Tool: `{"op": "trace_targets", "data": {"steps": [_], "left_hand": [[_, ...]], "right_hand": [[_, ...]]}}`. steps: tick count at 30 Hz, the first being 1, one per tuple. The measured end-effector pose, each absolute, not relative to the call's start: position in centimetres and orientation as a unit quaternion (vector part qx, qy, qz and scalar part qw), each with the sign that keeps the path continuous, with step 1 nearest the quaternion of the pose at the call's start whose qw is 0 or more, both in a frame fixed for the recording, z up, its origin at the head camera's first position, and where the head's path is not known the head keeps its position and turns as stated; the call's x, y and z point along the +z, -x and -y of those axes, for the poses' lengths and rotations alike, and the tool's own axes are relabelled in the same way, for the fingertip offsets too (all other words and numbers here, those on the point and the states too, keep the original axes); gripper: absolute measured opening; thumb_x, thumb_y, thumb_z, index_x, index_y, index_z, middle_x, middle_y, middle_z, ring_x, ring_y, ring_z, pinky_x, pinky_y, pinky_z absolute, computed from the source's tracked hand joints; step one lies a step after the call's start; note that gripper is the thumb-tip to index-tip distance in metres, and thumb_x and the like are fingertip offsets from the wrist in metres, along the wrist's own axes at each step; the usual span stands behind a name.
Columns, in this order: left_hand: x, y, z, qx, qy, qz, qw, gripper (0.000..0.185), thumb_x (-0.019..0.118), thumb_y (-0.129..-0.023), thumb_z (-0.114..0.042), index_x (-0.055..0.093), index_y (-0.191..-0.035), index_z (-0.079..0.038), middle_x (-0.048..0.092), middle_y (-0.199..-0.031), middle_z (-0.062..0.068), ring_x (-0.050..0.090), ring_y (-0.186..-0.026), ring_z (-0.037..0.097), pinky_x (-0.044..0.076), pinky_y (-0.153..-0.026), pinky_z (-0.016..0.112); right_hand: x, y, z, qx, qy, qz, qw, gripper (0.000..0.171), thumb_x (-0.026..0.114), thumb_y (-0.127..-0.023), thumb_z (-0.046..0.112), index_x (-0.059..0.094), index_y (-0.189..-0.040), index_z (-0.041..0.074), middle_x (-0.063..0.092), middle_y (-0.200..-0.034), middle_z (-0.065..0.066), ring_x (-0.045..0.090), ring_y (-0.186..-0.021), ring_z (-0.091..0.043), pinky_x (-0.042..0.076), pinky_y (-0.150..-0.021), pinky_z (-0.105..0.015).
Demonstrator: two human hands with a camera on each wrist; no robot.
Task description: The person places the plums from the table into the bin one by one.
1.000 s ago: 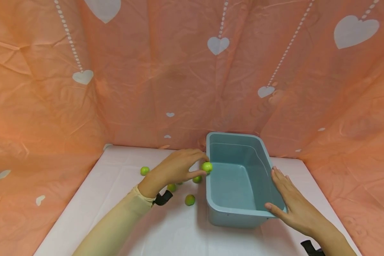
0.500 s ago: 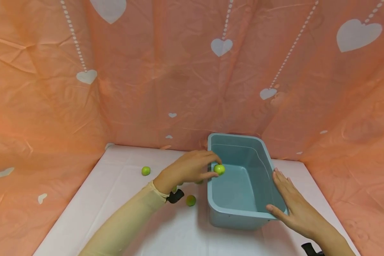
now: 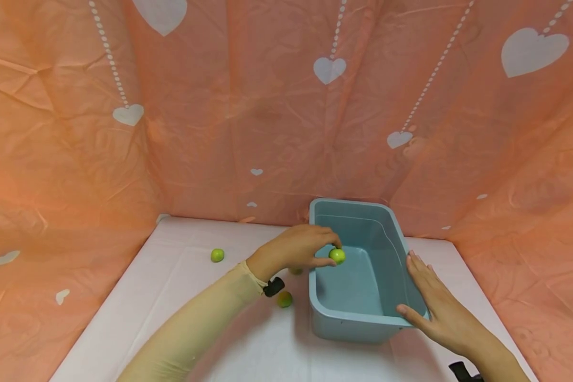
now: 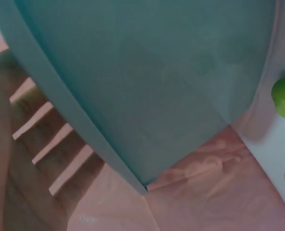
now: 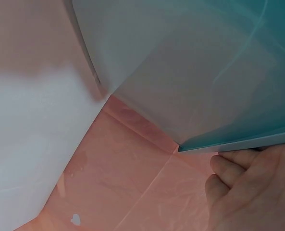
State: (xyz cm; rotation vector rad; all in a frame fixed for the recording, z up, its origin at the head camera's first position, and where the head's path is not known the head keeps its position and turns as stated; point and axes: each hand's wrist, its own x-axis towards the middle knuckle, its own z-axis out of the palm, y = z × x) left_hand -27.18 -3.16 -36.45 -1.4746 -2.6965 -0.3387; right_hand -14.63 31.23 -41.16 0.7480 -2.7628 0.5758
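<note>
Nearest you, your right hand (image 3: 439,307) lies flat against the right outer wall of the teal tub (image 3: 387,236), fingers straight along the side and the thumb hooked at the front right corner; that grip is open and only presses the wall. From the right wrist, the fingertips (image 5: 224,168) sit just under the tub's rim, with the white bench (image 3: 138,313) and the pink cloth beyond.

The tub stands on the bench with its long side running away from you. Its floor shows bare teal; no fruit can be seen lying in it.

Your left hand (image 3: 296,246) reaches over the tub's left rim, and its grip is closed on a green fruit (image 3: 337,255), pinched between thumb and fingertips. The fruit sits at the very tips of that grip, inside the rim line, above the tub's floor towards its left wall and not touching the bottom.

Left of the tub, on the bench, a second green fruit (image 3: 284,300) lies just beside the front left corner, under your left wrist. Another (image 3: 296,271) peeks out beneath your left hand, near the tub's wall. A fourth fruit (image 3: 217,255) lies well apart, further left.

Behind it all hangs the orange curtain (image 3: 248,116) with white hearts
</note>
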Motion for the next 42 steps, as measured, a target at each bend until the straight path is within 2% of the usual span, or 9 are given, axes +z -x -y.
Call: {"op": "trace_targets", "data": {"steps": [8,17,29,36,42], "left_hand": [[-36.3,28.1,1.7,-0.099,0.499,0.861,0.002,0.035,0.074,-0.103,-0.041,0.07,-0.132,-0.022,0.068,-0.127,-0.006,0.066,-0.116,0.011,0.055,-0.096,0.028],[-36.3,28.3,0.1,-0.088,0.514,0.853,-0.013,0.033,0.073,-0.104,-0.041,0.07,-0.13,-0.022,0.069,-0.127,-0.008,0.066,-0.118,0.009,0.053,-0.099,0.026],[-36.9,28.5,-1.8,-0.051,0.519,0.853,-0.036,0.033,0.075,-0.102,-0.042,0.071,-0.127,-0.021,0.071,-0.124,-0.008,0.066,-0.11,0.005,0.053,-0.094,0.027],[-37.0,28.5,-2.9,-0.041,0.51,0.857,-0.056,0.029,0.075,-0.103,-0.043,0.07,-0.124,-0.024,0.069,-0.12,-0.011,0.063,-0.105,0.003,0.052,-0.088,0.025],[-37.2,28.6,-4.2,-0.021,0.504,0.861,-0.068,0.028,0.074,-0.103,-0.044,0.069,-0.123,-0.026,0.069,-0.121,-0.013,0.064,-0.11,0.001,0.052,-0.09,0.024]], "right_hand": [[-41.2,14.5,-31.3,0.206,-0.245,0.942,0.099,0.102,0.077,-0.099,0.036,0.013,-0.172,0.006,0.015,-0.178,-0.022,0.006,-0.166,-0.034,-0.007,-0.12,-0.01],[-41.2,14.5,-31.4,0.211,-0.245,0.941,0.098,0.102,0.078,-0.099,0.035,0.012,-0.172,0.006,0.013,-0.178,-0.02,0.005,-0.166,-0.035,-0.007,-0.12,-0.01],[-41.3,14.6,-31.4,0.216,-0.242,0.942,0.092,0.102,0.077,-0.099,0.035,0.011,-0.173,0.007,0.012,-0.179,-0.018,0.003,-0.166,-0.03,-0.007,-0.12,-0.01],[-41.2,14.7,-31.3,0.217,-0.243,0.941,0.092,0.102,0.078,-0.099,0.033,0.012,-0.172,0.007,0.012,-0.179,-0.017,0.006,-0.166,-0.034,-0.005,-0.12,-0.01],[-41.2,14.6,-31.3,0.223,-0.238,0.942,0.083,0.101,0.077,-0.1,0.034,0.011,-0.173,0.009,0.009,-0.18,-0.014,0.007,-0.165,-0.038,-0.005,-0.121,-0.012]]}}
